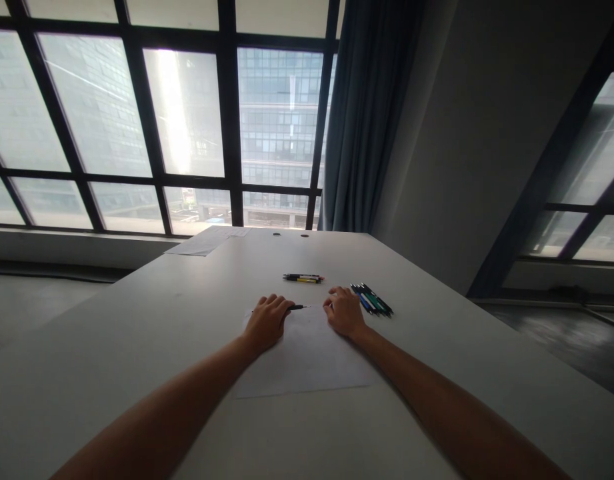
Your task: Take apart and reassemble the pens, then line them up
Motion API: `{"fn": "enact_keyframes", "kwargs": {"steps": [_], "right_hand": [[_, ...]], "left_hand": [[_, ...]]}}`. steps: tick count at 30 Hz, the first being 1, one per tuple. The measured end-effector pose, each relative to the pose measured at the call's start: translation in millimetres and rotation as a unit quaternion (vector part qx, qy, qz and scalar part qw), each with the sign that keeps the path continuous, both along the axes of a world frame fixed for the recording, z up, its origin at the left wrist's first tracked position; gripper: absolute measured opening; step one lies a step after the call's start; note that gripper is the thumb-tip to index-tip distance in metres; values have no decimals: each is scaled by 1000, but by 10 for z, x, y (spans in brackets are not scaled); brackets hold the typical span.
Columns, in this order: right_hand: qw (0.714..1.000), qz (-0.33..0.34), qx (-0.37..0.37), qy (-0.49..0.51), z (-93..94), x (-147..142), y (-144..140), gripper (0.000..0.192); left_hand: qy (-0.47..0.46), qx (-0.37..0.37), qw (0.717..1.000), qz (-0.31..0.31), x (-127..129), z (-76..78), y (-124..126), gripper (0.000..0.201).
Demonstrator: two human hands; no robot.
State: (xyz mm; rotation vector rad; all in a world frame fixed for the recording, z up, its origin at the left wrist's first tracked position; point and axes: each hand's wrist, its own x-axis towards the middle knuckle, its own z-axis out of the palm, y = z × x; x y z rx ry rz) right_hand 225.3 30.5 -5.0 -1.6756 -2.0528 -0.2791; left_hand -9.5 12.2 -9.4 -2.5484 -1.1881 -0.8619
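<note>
A white sheet of paper (307,357) lies on the grey table (137,347) in front of me. My left hand (267,321) rests on the sheet's far left corner, fingers curled around a black pen (297,307) whose tip points right. My right hand (344,310) sits on the sheet's far right corner with fingers bent; whether it holds anything I cannot tell. Just right of that hand lies a bunch of blue and green pens (373,300). Beyond the hands lie a few pens with black, yellow and red parts (303,278).
More sheets of paper (209,240) lie at the table's far left edge, near two cable holes (291,235). Large windows (187,120) and a blue curtain (367,113) stand behind the table. A grey wall (477,133) rises on the right.
</note>
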Motion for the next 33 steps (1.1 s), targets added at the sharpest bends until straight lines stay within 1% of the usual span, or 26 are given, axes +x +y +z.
{"fn": "enact_keyframes", "kwargs": {"steps": [4,7,12,16,20,29,33], "right_hand": [[1000,-2,-4,0,-15,3,12,11],[1000,11,4,-1,1,-23,-8,11],[992,77,95,31,89,-120,-120,15],[982,138,130,28,112,-182,-208,13],[976,173,131,29,90,-212,-238,13],[972,196,123,41,69,-246,-238,13],[966,225,119,44,73,-276,-267,18]], "left_hand": [[5,-4,1000,-6,5,-5,-3,25],[3,-3,1000,-8,1,-8,0,24],[3,-2,1000,4,-9,-10,7,25],[4,-2,1000,17,-9,2,-10,26],[6,-3,1000,19,-11,9,-18,26],[10,-11,1000,6,-1,24,-26,25],[7,-16,1000,-17,-2,21,-24,25]]}}
